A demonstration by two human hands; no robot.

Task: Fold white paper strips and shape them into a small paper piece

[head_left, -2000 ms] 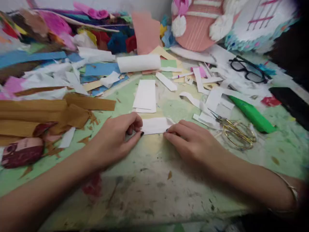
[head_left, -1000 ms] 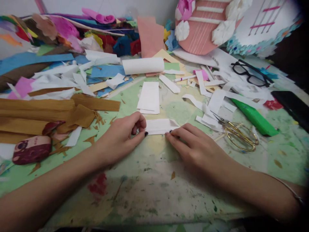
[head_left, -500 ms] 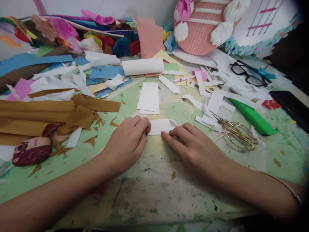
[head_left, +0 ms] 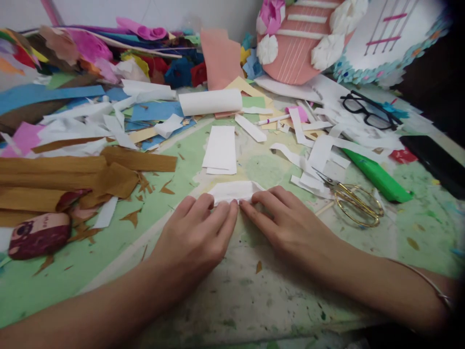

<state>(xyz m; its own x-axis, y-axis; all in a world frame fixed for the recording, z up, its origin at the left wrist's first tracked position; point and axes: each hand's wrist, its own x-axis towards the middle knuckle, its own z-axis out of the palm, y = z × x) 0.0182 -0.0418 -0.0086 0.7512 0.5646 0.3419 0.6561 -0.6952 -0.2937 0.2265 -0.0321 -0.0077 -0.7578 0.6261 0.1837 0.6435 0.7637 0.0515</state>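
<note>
A small strip of white paper (head_left: 234, 190) lies on the table in front of me, its near edge folded over and its far corners slanted. My left hand (head_left: 198, 232) grips its left end, with bent fingers along the near edge. At the right end, my right hand (head_left: 286, 218) holds the strip, its index fingertip at the near fold close to the left fingertips. Both thumbs are hidden. Just beyond the strip lie flat white paper rectangles (head_left: 220, 149), one partly over another.
Gold-handled scissors (head_left: 356, 201) lie at right among white scraps, near a green paper roll (head_left: 378, 174), glasses (head_left: 370, 110) and a black phone (head_left: 434, 162). Brown crepe paper (head_left: 51, 174) and a maroon case (head_left: 39, 235) are at left. A white roll (head_left: 210, 102) lies farther back.
My left hand has turned, its fingers stretching along the strip's near edge toward the right hand. More of the strip's far side shows. The view has shifted slightly.
</note>
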